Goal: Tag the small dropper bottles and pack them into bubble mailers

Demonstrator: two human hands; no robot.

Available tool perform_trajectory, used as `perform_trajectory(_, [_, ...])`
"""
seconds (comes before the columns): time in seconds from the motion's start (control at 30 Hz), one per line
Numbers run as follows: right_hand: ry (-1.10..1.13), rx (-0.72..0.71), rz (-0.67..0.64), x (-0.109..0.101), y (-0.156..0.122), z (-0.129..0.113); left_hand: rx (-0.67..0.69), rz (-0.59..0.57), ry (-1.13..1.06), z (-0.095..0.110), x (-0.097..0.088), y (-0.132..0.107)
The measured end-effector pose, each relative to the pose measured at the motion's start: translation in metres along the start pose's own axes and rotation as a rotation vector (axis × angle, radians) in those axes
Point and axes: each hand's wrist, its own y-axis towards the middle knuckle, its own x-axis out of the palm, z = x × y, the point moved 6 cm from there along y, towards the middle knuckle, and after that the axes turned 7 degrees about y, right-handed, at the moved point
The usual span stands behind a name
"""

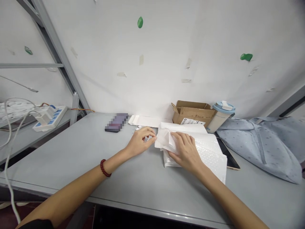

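A stack of white bubble mailers [209, 152] lies on the grey table [95, 152] in front of me. My right hand [186, 149] rests palm down on the top mailer, fingers pressed on its folded flap [164, 140] at the left end. My left hand [140, 141], with a red bead bracelet on the wrist, is pinched at the edge of that flap, thumb and forefinger together; I cannot make out anything separate between them.
Against the wall stand an open cardboard box [193, 114], a white cup with a blue lid [220, 116] and flat white envelopes [145, 121]. A dark phone [116, 122] lies left of them. A tablet [228, 156] and a blue garment [262, 143] lie right. A power strip [49, 117] sits far left.
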Motion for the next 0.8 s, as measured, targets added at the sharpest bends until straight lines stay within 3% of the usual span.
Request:
perform_trajectory(0.17, [-0.011, -0.013, -0.005, 0.000, 0.000, -0.001, 0.253, -0.215, 0.017, 0.029, 0.022, -0.013])
perform_trajectory(0.23, [-0.014, -0.009, -0.013, 0.000, 0.000, -0.001, 0.263, -0.242, 0.020, 0.033, 0.024, -0.015])
perform_trajectory(0.3, [-0.010, 0.000, -0.014, -0.001, 0.001, 0.000, 0.158, -0.150, 0.033, 0.026, 0.017, -0.010])
perform_trajectory(0.4, [-0.007, 0.012, -0.014, -0.002, 0.001, 0.000, -0.090, -0.012, 0.157, -0.001, 0.002, -0.002])
perform_trajectory(0.43, [-0.008, 0.011, -0.015, -0.002, 0.001, 0.000, -0.153, -0.038, 0.227, -0.010, 0.001, -0.001])
perform_trajectory(0.57, [-0.008, 0.011, -0.010, -0.003, 0.001, 0.000, -0.283, -0.331, 0.528, -0.041, 0.017, -0.006])
perform_trajectory(0.67, [-0.011, 0.018, -0.010, -0.003, 0.001, 0.000, -0.287, -0.366, 0.664, -0.049, 0.024, -0.011])
perform_trajectory(0.8, [-0.009, 0.015, -0.014, -0.003, 0.001, 0.000, -0.264, -0.387, 0.608, -0.049, 0.025, -0.011])
